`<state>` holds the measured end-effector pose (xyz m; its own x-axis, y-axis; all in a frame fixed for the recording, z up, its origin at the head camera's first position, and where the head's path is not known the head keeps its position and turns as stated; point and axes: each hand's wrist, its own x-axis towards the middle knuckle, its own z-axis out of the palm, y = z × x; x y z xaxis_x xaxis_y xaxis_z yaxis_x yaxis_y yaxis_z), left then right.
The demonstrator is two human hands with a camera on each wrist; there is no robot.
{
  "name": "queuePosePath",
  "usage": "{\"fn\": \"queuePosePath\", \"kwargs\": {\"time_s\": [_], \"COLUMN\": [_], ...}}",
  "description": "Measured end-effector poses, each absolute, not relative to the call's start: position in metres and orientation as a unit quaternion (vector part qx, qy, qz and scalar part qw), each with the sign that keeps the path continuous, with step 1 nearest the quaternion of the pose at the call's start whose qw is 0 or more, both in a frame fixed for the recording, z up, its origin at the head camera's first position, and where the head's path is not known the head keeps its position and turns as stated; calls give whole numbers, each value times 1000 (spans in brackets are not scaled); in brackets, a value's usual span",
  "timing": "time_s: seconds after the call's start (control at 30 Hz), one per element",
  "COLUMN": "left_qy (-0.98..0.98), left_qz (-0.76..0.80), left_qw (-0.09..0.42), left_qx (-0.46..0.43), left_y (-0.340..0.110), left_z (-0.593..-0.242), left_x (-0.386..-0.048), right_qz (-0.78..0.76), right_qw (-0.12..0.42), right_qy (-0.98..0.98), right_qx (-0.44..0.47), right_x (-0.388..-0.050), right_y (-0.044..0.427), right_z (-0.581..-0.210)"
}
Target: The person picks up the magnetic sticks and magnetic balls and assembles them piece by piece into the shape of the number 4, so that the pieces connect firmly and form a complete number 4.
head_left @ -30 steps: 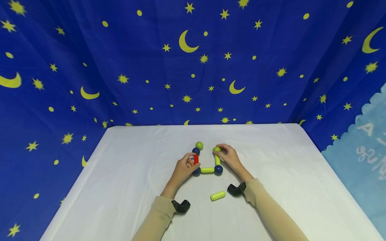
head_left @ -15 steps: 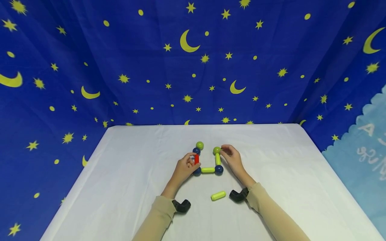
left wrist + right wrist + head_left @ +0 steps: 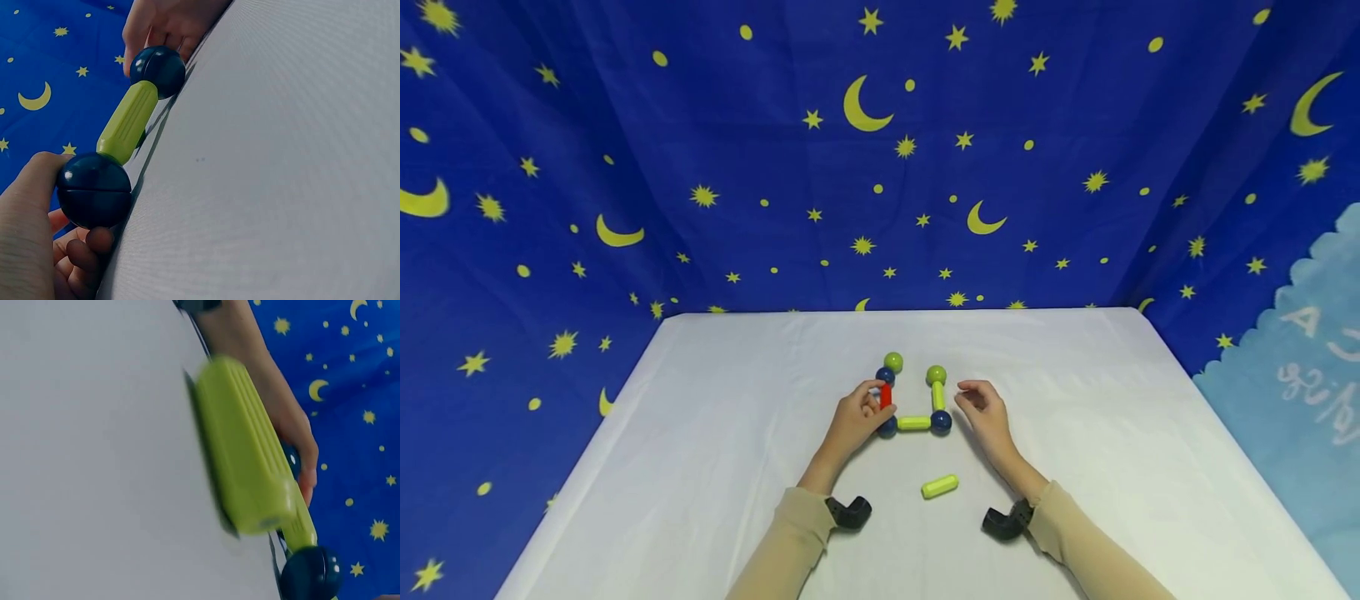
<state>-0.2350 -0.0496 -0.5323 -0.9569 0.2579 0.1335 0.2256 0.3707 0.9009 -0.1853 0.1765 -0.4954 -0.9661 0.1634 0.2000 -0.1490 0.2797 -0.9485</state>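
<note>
A white-covered table (image 3: pixel 1090 417) carries a chain of balls and rods (image 3: pixel 914 423) and a loose lime rod (image 3: pixel 940 487).

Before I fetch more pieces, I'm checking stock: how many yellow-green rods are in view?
3. One rod joins two blue balls; another rod links the right one to a green ball; a third rod lies loose on the table. Others may be hidden.

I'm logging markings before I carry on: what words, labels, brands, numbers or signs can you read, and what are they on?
"A": in white, on the light blue panel at the right of the head view.
Beside it: a white curved mark, cut off by the picture's edge, unreadable.
Below it: slanted white script, too unclear to read.
Rods and balls: no lettering that I can see.
</note>
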Motion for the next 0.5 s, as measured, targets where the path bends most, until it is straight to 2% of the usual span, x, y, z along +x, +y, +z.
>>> {"fn": "queuePosePath", "kwargs": {"time_s": [0.5], "left_qy": [826], "left_qz": [543], "left_qw": [17], "left_qx": [152], "left_y": [-50], "left_z": [-533], "left_x": [-235], "right_qz": [587], "right_qw": [113], "right_qy": [-801], "right_qx": [-32], "right_x": [-133], "right_y": [168], "right_z": [-487]}}
